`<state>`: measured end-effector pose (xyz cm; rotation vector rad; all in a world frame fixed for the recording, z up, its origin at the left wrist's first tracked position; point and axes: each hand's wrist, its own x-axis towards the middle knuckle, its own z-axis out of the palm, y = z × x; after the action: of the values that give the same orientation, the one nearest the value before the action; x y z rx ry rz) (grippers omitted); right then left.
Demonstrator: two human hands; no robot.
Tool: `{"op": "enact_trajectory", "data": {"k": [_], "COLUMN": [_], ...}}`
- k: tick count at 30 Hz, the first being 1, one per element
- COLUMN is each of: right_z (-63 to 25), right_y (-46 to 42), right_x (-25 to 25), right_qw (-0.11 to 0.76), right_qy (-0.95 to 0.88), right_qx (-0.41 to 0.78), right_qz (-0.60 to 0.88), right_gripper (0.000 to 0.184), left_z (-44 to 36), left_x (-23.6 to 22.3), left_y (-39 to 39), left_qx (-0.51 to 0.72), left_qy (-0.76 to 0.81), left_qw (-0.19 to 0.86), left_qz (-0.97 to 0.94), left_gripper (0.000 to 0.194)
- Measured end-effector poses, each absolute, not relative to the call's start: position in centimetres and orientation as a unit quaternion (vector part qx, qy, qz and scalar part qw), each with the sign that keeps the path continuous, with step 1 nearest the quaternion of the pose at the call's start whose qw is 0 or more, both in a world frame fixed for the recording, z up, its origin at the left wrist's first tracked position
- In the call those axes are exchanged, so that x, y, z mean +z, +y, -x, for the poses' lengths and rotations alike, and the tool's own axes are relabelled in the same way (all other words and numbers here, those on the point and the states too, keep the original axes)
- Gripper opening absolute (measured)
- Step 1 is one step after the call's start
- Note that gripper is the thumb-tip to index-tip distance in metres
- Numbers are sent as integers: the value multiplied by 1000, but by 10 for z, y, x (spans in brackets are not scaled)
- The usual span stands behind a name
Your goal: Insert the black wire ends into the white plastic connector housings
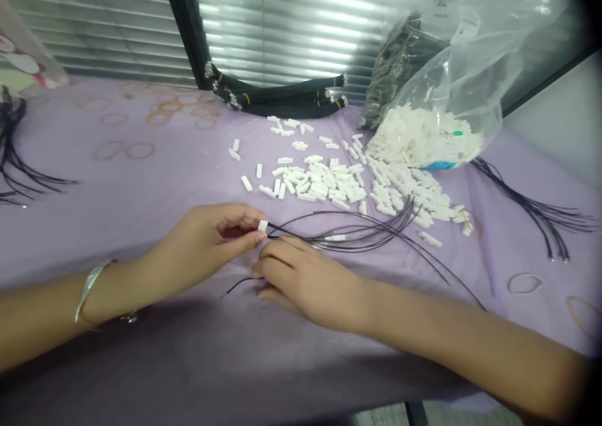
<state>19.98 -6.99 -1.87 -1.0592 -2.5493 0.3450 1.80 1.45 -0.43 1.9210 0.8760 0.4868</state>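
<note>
Between the thumb and index finger of my left hand is a small white plastic connector housing. Thin black wires run from it to the right, looping over the cloth. My right hand is closed around some of these wires just beside the housing. One black wire end sticks out to the left from under its fingers. The right fingertips are partly hidden, so the exact grip does not show. Beyond both hands lies a loose heap of white connector housings.
A clear plastic bag of white housings spills at the back right, near a bag of dark parts. Bundled black cables lie by the blinds. More black wires rest right, others left. Rubber bands dot the purple cloth.
</note>
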Motion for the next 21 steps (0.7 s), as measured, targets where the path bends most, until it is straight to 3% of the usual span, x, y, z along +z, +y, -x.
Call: {"op": "enact_trajectory", "data": {"k": [3, 9, 16, 21], "right_z": [-200, -208, -203, -206], "right_y": [-69, -69, -70, -74], "right_x": [-17, -10, -8, -2], "right_qw": [162, 241, 137, 155], "right_qy": [-903, -878, -889, -875], "right_qx": [123, 143, 172, 213], "right_qz": [379, 387, 402, 407], "right_gripper": [20, 18, 14, 12], "left_z": [-21, -25, -24, -24], "left_x": [-5, -4, -13, -10], "left_y": [17, 19, 20, 20], "left_qx": [197, 199, 179, 177], "left_qy": [369, 387, 381, 376], "left_qw": [579, 649, 703, 704], "left_qz": [-700, -624, -573, -577], "left_gripper": [10, 8, 10, 10]}}
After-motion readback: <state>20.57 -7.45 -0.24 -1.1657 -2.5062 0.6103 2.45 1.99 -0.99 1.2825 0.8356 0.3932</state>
